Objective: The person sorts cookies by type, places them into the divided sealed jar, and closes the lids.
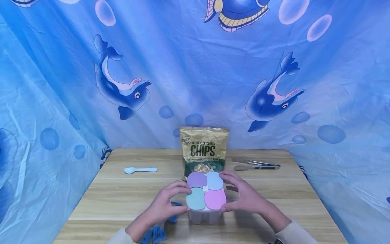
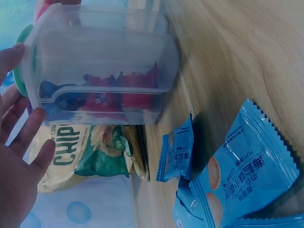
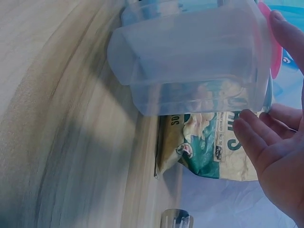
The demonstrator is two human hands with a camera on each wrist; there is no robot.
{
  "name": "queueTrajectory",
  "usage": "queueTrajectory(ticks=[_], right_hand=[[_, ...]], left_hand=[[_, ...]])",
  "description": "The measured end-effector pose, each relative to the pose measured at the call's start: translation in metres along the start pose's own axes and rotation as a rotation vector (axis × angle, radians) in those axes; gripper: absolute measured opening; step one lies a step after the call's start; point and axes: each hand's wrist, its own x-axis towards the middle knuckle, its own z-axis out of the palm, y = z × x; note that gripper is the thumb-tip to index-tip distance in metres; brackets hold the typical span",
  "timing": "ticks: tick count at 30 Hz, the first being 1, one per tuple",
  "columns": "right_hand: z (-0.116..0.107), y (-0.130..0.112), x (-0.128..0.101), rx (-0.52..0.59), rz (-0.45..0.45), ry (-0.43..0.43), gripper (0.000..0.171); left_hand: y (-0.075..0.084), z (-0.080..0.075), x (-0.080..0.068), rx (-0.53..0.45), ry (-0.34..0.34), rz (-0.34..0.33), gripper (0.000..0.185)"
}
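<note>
A clear plastic container (image 1: 206, 215) with four pastel lids (purple, blue, green, pink) stands on the wooden table (image 1: 122, 200) near its front edge. My left hand (image 1: 179, 198) holds its left side, thumb and fingers curved round the lid rim. From the other side my right hand (image 1: 234, 195) grips it the same way. The left wrist view shows the container (image 2: 99, 61) with red and blue packets inside, and my left hand (image 2: 19, 142) at its lid end. In the right wrist view a compartment of the container (image 3: 190, 61) looks empty, my right hand (image 3: 275, 142) touching the lid edge.
A gold bag of chips (image 1: 204, 149) stands just behind the container. A pale blue spoon (image 1: 141, 170) lies at the left, metal tongs (image 1: 256, 165) at the right. Several blue snack packets (image 2: 237, 180) lie at the front left. A blue dolphin-print cloth surrounds the table.
</note>
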Motion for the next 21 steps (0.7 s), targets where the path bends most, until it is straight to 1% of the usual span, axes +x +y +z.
queueTrajectory(ticks=[5, 7, 11, 19, 21], right_hand=[[-0.002, -0.001, -0.001, -0.012, 0.003, -0.005, 0.107], [-0.002, -0.001, -0.001, -0.013, -0.002, -0.010, 0.107], [-0.002, -0.001, -0.001, -0.019, -0.004, -0.011, 0.106], [-0.001, -0.002, 0.000, -0.041, 0.000, -0.012, 0.105], [-0.001, -0.004, 0.000, -0.043, 0.002, -0.013, 0.105]], left_hand=[[-0.003, 0.002, 0.001, 0.013, 0.028, 0.038, 0.042], [-0.003, 0.003, 0.000, 0.020, 0.039, 0.040, 0.041], [-0.004, 0.004, -0.002, 0.042, 0.056, 0.069, 0.039], [-0.010, 0.004, -0.003, 0.065, 0.077, 0.170, 0.041], [-0.011, 0.004, -0.003, 0.084, 0.084, 0.193, 0.041]])
